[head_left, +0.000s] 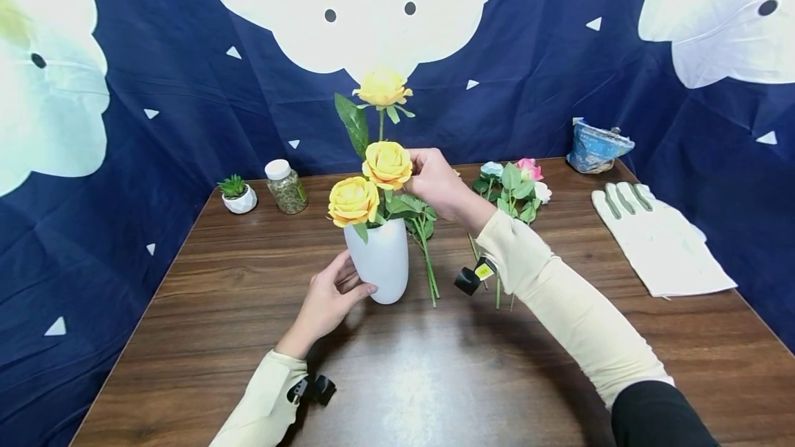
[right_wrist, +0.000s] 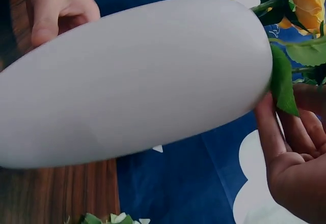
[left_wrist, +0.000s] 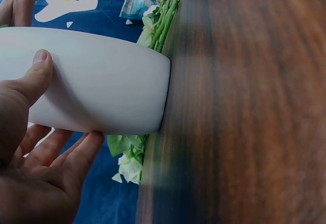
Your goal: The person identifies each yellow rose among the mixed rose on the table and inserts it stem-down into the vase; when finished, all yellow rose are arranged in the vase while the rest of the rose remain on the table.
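A white vase (head_left: pixel 380 264) stands on the wooden table, tilted slightly in the head view, with yellow roses (head_left: pixel 352 201) in its mouth. My left hand (head_left: pixel 329 299) holds its lower side, thumb in front and fingers behind; the left wrist view shows the thumb lying on the white wall (left_wrist: pixel 112 81). Up at the rim, my right hand (head_left: pixel 437 183) is behind the front yellow rose (head_left: pixel 388 165). In the right wrist view its curled fingers (right_wrist: pixel 300 132) pinch a rose stem beside a green leaf (right_wrist: pixel 283 81); the fingertips are partly hidden. The tallest yellow rose (head_left: pixel 381 90) rises above.
Green stems (head_left: pixel 428 261) lie right of the vase, with pink, white and blue flowers (head_left: pixel 528 170) further right. A small potted succulent (head_left: pixel 239 195) and a lidded jar (head_left: pixel 287 188) stand at back left. White gloves (head_left: pixel 664 240) and a blue bag (head_left: pixel 595 147) lie right.
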Available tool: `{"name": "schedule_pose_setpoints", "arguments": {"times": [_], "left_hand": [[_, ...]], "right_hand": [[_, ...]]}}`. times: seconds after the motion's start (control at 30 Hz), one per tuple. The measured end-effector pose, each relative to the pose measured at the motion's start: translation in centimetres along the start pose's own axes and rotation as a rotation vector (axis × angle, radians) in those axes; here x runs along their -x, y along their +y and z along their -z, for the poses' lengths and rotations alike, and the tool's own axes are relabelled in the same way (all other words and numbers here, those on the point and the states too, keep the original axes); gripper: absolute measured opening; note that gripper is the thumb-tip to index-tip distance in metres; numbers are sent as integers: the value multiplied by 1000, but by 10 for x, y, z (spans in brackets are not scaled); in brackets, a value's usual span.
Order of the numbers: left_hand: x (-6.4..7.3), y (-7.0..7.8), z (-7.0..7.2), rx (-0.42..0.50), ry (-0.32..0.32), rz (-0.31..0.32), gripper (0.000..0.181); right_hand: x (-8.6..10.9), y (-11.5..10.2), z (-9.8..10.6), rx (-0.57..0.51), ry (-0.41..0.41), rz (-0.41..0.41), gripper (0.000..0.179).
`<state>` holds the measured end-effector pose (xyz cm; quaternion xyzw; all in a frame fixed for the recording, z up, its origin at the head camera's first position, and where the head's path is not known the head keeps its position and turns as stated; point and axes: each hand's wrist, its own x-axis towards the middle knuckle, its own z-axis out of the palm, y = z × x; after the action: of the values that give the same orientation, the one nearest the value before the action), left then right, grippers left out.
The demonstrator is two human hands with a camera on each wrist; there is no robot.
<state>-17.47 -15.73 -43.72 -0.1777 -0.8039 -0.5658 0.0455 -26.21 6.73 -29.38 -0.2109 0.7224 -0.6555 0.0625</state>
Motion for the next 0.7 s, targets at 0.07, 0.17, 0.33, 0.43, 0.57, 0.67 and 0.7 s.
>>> {"name": "schedule_pose_setpoints", "arguments": {"times": [0.07, 0.17, 0.33, 0.43, 0.57, 0.67, 0.7], "left_hand": [[0, 0, 0, 0, 1, 3, 68], [0, 0, 0, 0, 3, 8, 68], [0, -1, -1, 8, 3, 20, 67], [0, -1, -1, 14, 4, 24, 67], [-1, -2, -1, 3, 4, 17, 66], [-2, -3, -1, -2, 2, 13, 66], [-2, -3, -1, -3, 3, 14, 66]], "right_hand": [[1, 3, 2, 50, -10, 8, 44], [2, 5, 6, 117, -58, 23, 38], [5, 14, 21, 146, -150, 62, 30], [12, 21, 35, 59, -136, 67, 33], [28, 28, 55, -209, -31, 82, 27], [40, 33, 69, -394, 61, 100, 30], [43, 36, 73, -429, 91, 105, 33]]}}
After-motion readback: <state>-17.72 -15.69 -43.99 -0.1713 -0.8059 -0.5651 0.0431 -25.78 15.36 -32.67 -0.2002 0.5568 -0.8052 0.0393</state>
